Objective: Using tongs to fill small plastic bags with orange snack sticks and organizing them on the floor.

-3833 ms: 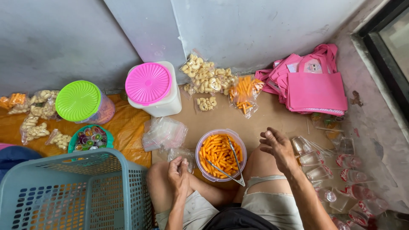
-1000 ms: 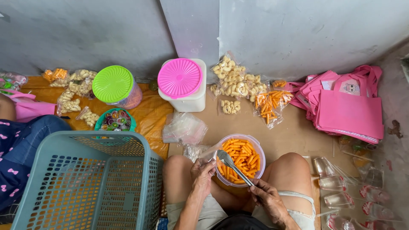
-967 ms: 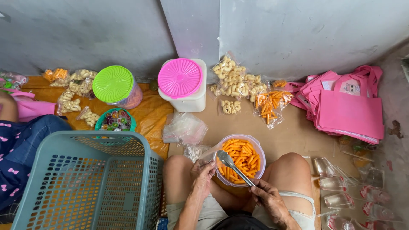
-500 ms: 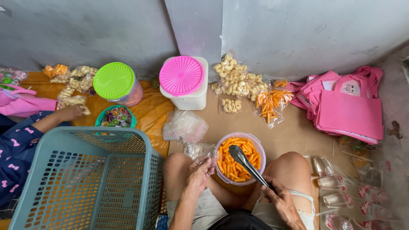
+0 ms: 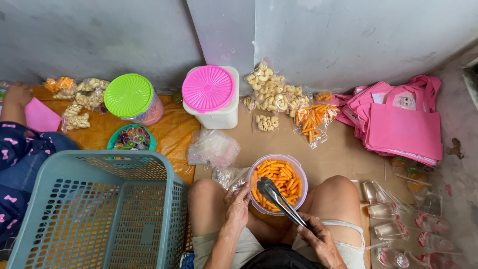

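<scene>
Head view: the right hand (image 5: 321,242) is gripping the handle end of metal tongs (image 5: 280,200), fingers closed around them, with the tong tips reaching into the clear bowl (image 5: 299,172) of orange snack sticks (image 5: 279,174) sitting between the person's knees. The left hand (image 5: 237,207) is pinching a small clear plastic bag (image 5: 230,176) just beside the bowl's left edge, fingers curled on it. Further out, a pile of empty bags (image 5: 213,148) is lying on the cardboard, a teal basket (image 5: 99,209) is standing to the left, and pink fabric bags (image 5: 398,124) are lying at the right. Another person's hand (image 5: 17,94) is resting at the far left.
</scene>
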